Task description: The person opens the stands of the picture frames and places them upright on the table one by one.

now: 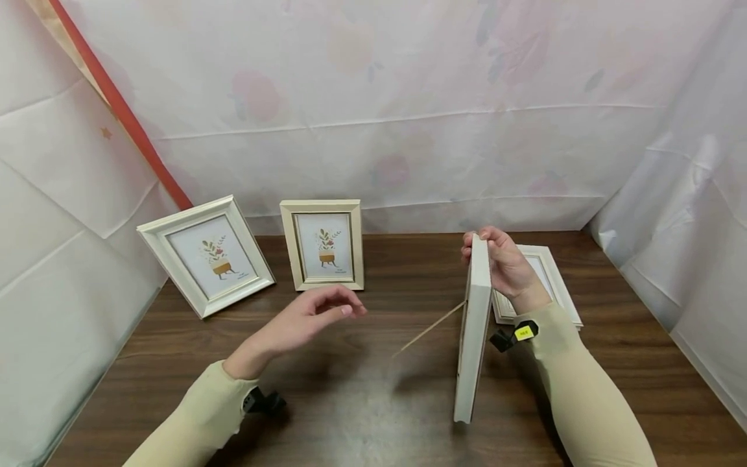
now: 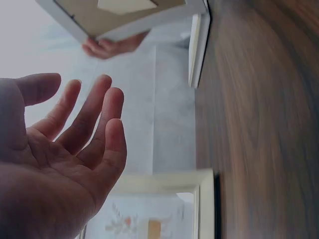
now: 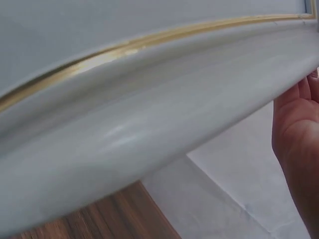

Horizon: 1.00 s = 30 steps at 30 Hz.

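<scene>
My right hand (image 1: 509, 266) grips the top edge of a white picture frame (image 1: 475, 337), held upright and seen nearly edge-on in the head view. Its stand leg (image 1: 432, 329) sticks out to the left from the back. A gold line (image 3: 119, 55) runs along the inner border of its front, close up in the right wrist view. My left hand (image 1: 303, 322) hovers left of it with fingers apart and slightly bent, holding nothing. In the left wrist view the brown back (image 2: 99, 20) of the held frame shows beyond the left fingertips.
A cream picture frame (image 1: 322, 206) stands at the back middle, and a white one (image 1: 262, 275) leans at the left; both show a potted plant print. Another white frame (image 1: 563, 285) lies behind the right wrist. A pale curtain (image 1: 373, 117) borders the dark wooden table (image 1: 350, 415).
</scene>
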### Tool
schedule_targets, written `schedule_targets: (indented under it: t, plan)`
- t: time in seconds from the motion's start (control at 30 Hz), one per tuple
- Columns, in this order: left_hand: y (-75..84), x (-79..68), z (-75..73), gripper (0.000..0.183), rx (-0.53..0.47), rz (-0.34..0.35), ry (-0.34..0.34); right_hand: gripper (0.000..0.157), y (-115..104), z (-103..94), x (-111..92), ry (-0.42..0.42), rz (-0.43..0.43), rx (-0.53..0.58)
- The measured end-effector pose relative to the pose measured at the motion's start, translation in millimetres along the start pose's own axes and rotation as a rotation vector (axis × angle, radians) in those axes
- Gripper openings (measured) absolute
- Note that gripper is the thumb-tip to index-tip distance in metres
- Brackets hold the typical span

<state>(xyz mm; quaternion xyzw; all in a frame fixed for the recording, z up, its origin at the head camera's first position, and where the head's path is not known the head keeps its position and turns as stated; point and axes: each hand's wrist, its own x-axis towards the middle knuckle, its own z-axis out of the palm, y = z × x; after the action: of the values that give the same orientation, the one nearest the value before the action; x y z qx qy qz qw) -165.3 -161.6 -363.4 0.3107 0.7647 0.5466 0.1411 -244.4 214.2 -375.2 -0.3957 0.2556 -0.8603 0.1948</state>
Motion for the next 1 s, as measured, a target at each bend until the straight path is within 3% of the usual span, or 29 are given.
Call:
schedule_targets:
  t: [0.3, 0.53, 0.77, 1.0]
  plan:
    - [-10.5, -19.6, -25.8, 0.016, -0.007, -0.083, 0.107, 0.015, -12.0, 0.1, -6.7, 0.069, -0.031, -0.141]
    - [-31.0, -31.1, -35.3, 0.021, -0.009, -0.138, 0.155, 0.016, -17.9, 2.2, -11.2, 0.174, -0.079, -0.236]
    - [-50.3, -36.1, -44.7, 0.025, 0.066, -0.217, 0.153, 0.017, -23.5, 9.3, -11.6, 0.321, -0.104, -0.391]
    - [-55.4, -35.6, -47.6, 0.022, 0.111, -0.23, 0.101, 0.024, -24.9, 19.6, -5.2, 0.5, -0.166, -0.587]
